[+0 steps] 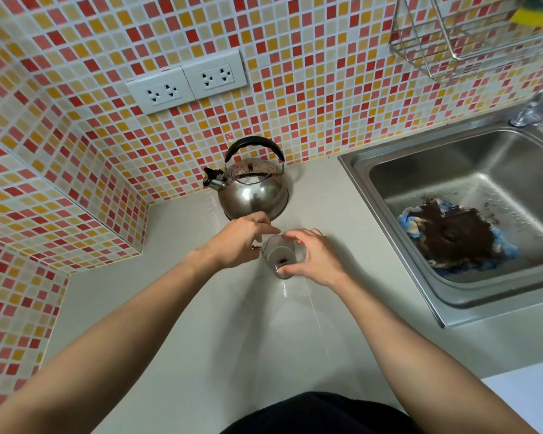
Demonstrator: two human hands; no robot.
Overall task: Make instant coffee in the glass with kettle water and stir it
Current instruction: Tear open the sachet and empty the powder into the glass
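A clear glass (278, 255) stands on the pale counter (201, 308) with a small heap of dark coffee granules at its bottom. My right hand (314, 258) wraps around the glass from the right, thumb and fingers on its wall. My left hand (242, 242) hovers at the glass's left rim with fingers pinched together; something small and dark shows at its fingertips, too small to identify. A shiny steel kettle (253, 189) with a black handle and a spout pointing left stands behind the glass, against the tiled wall.
A steel sink (420, 170) lies to the right, holding a blue cloth (502, 249) covered in brown coffee grounds. A tap (533, 114) and a wire rack (470, 42) with a yellow sponge sit above it. Wall sockets (187, 81) are above the kettle.
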